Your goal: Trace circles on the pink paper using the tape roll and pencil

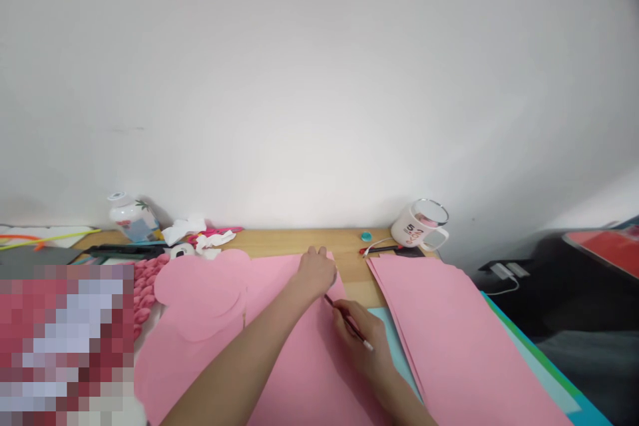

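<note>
My right hand [362,333] is closed around a dark pencil [353,328] with a pale end. The pencil's other end points at my left hand, over a large sheet of pink paper [299,373]. Near the far edge of that sheet, my left hand [318,269] lies palm down with fingers stretched forward; its fingertips are partly hidden. My left forearm crosses the sheet. Left of it lie overlapping cut pink paper shapes [204,279] with rounded, cloud-like edges.
More pink sheets [464,326] lie on the right, over blue and green sheets [536,359]. A white mug [417,226], a teal cap [366,237] and a cable stand behind. At back left are a white bottle [132,216], crumpled tissue [214,239] and chunky pink knitting [144,286]. A wall closes the back.
</note>
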Demonstrator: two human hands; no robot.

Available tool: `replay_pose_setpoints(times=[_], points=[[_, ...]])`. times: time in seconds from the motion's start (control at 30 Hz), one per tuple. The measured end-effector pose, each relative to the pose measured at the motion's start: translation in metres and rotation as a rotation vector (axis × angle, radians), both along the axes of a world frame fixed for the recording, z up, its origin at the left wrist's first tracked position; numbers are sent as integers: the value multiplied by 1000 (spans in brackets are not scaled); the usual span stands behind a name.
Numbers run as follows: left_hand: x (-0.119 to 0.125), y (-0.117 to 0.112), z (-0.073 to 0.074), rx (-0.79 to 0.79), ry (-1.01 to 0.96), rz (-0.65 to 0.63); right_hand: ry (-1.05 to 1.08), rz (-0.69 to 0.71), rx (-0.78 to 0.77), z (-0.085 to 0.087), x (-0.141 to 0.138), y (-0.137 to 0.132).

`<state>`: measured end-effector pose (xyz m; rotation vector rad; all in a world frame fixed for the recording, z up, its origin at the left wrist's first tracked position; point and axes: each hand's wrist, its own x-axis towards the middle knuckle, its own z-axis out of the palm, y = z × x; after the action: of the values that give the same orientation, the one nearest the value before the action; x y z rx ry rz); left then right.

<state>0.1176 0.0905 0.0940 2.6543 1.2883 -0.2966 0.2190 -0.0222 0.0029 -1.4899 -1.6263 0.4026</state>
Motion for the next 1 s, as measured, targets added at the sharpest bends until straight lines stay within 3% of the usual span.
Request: replay_pose_setpoints(times=[0.37,0.57,0.7,0.8,0.9,0.93,1.0], points=[[1,4,-5,14,-1,8,-239,207,67,27,-22,8],[1,3,-5,17,-3,-19,-223,165,71,20,-12,3],[0,2,-4,11,-5,-41,-73,90,-18,17,11,-1],[1,-1,-4,4,-5,-49,145,-44,-103,30,33,9],[4,-3,-8,-4,-2,-42,271,-170,-43,55,49,36],[5,-3,-10,-5,-5,-34,279,-177,-44,63,51,49],[8,-5,-16,-13,-23,-18,316,-57,-81,76,48,76]])
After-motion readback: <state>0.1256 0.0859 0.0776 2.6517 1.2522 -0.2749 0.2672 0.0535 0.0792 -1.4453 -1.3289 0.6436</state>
